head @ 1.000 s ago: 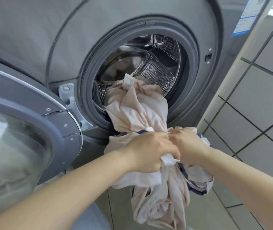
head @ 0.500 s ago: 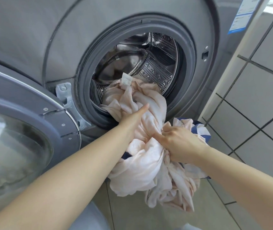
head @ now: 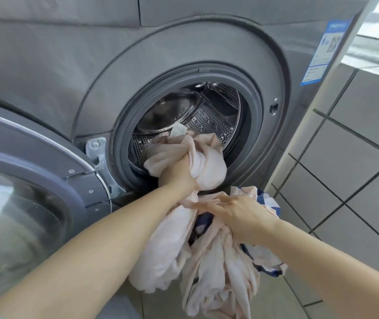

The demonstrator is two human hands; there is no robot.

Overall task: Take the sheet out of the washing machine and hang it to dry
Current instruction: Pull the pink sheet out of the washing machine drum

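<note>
A pale pink sheet with dark blue patches spills out of the drum opening of the grey washing machine and hangs in a bunch toward the floor. My left hand grips a twisted wad of the sheet right at the lower rim of the opening. My right hand sits lower, its fingers curled into the hanging bunch of fabric, holding it. A white label sticks up from the sheet inside the steel drum.
The machine's round door stands swung open on the left, close to my left forearm. A tiled wall rises at the right. Tiled floor lies under the hanging sheet.
My left hand reached up from the bunch with straight fingers and now grips the sheet at the drum mouth. The right hand stayed on the hanging fabric. The view drew back a little.
</note>
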